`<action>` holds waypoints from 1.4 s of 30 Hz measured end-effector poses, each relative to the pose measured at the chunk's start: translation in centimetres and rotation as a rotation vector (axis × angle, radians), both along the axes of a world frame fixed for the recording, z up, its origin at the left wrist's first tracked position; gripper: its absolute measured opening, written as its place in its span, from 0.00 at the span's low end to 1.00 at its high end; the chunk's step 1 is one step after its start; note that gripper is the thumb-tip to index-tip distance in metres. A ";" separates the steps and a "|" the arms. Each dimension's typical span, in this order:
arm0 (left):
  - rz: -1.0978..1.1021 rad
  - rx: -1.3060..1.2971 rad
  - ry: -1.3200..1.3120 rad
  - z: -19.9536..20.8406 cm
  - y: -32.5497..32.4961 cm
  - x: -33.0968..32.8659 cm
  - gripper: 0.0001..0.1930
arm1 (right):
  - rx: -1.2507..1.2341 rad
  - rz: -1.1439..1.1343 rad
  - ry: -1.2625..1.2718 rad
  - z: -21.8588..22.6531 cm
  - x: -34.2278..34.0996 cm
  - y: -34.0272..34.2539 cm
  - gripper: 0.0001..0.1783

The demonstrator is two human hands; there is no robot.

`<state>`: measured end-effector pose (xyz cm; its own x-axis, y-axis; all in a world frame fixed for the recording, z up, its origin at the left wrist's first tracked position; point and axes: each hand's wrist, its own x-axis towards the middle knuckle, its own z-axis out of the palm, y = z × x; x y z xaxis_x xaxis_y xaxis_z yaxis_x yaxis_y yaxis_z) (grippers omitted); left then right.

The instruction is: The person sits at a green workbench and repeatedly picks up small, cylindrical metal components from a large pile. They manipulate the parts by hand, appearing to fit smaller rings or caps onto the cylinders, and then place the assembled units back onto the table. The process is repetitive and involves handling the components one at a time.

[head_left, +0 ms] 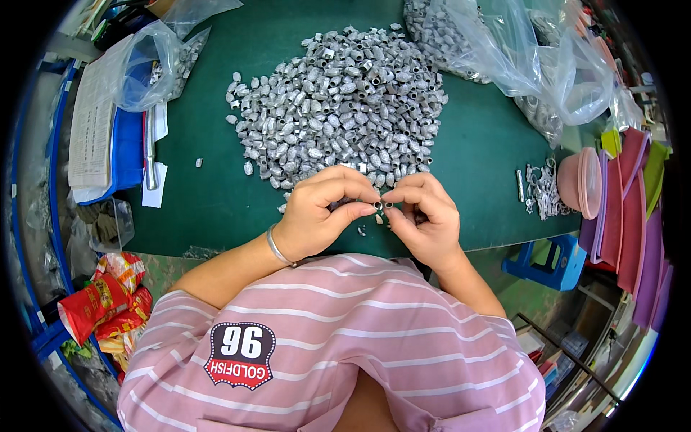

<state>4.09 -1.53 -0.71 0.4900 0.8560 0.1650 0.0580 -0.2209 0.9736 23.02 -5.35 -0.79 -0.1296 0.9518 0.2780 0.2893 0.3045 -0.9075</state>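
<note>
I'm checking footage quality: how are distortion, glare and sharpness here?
Head view: black corners, and the front edge of the green table bowed by the lens; head view: glare on the clear plastic bags at upper right; head view: the pile of metal pieces fairly sharp, but the small pieces at the left hand and right hand too tiny for fine detail.

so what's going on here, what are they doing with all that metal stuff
A person works bare-handed at a green table. The left hand pinches a small metal piece at its fingertips, and the right hand holds a second piece close beside it; whether the two touch is too small to tell. Just beyond the hands lies a large heap of silvery pieces, with clear plastic bags to its right.
</note>
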 end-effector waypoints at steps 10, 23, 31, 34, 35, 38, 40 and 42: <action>-0.094 -1.103 -0.715 -0.3 -0.1 -0.2 0.08 | -0.757 0.185 1.059 -0.6 0.0 -0.2 0.11; -0.173 -1.207 -0.696 -0.9 1.1 -0.7 0.06 | -0.709 -0.059 0.631 -0.4 1.7 0.8 0.04; -0.014 0.425 0.636 -1.6 0.8 1.9 0.08 | -0.143 -0.267 -0.570 -1.3 0.0 1.5 0.07; 0.006 0.418 0.674 -1.4 0.4 2.5 0.09 | -0.121 -0.300 -0.644 -0.8 -0.4 1.5 0.06; 0.001 0.414 0.671 -1.5 0.4 2.5 0.08 | -0.111 -0.287 -0.655 -0.7 -0.4 1.4 0.07; -0.013 0.395 0.620 -1.8 0.4 2.4 0.08 | -0.099 -0.231 -0.692 -0.6 -0.2 1.3 0.07; -0.023 0.372 0.531 -2.1 0.5 2.3 0.08 | -0.117 -0.171 -0.719 -0.6 -0.1 1.2 0.08; -0.057 0.242 0.423 -1.6 0.6 1.9 0.07 | -0.136 -0.145 -0.671 -0.7 0.2 1.3 0.08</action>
